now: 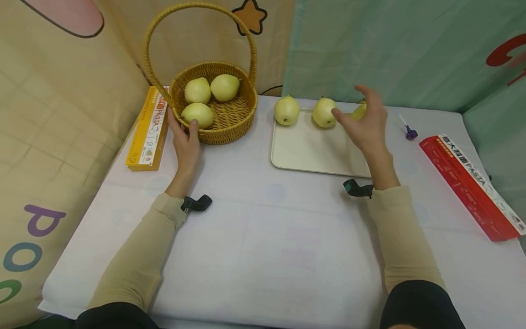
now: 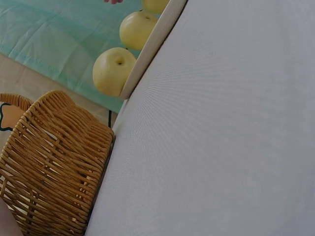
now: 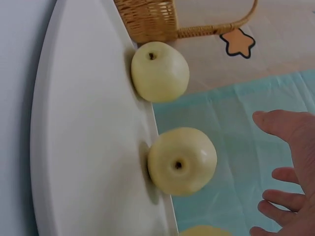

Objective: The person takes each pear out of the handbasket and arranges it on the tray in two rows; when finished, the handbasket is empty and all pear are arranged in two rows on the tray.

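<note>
My left hand [image 1: 186, 148] holds the near left rim of a wicker basket [image 1: 228, 132], thumb at the rim and fingers along the outer side. Three pale green-yellow pears [image 1: 197, 115] lie inside it. To the right, my right hand [image 1: 367, 123] is raised over a cream tray [image 1: 316, 157], fingers spread and nothing in its grasp. Along the tray's far edge sit three more pears: one at the left corner [image 1: 286, 110], a middle pear [image 3: 182, 161] near my thumb, and a right pear [image 1: 359, 111] partly hidden behind the hand.
A yellow pasta box [image 1: 141, 146] lies left of the basket. Right of the tray are a purple-wrapped lollipop [image 1: 411, 133] and a long red pasta box [image 1: 468, 187]. Behind the white-covered table [image 1: 263, 256] hang a green curtain [image 1: 394, 50] and a beige one. The basket's tall handle [image 1: 201, 5] arches upward.
</note>
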### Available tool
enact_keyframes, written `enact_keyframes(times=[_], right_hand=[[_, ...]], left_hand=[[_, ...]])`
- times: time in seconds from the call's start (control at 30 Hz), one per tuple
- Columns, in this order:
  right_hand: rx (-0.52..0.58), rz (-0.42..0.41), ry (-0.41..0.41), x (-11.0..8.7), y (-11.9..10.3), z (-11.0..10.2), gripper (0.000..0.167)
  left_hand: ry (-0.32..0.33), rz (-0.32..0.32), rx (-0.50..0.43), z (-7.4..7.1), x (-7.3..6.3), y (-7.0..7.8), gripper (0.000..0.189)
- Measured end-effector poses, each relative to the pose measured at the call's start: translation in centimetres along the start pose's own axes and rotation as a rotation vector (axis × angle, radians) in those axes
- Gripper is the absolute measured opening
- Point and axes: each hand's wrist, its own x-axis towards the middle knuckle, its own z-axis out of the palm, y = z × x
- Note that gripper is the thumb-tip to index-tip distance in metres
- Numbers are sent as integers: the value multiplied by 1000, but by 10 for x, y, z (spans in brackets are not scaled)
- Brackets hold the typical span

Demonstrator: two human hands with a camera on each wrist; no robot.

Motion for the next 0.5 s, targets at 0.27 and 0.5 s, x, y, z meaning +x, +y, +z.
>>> enact_keyframes(times=[0.27, 0.5], right_hand=[[38, -103, -82, -5, -14, 28, 75], [97, -194, -137, -5, -40, 57, 73]], left_hand=[[-2, 5, 12, -2, -1, 1, 81], [-3, -2, 23, -1, -2, -1, 80]])
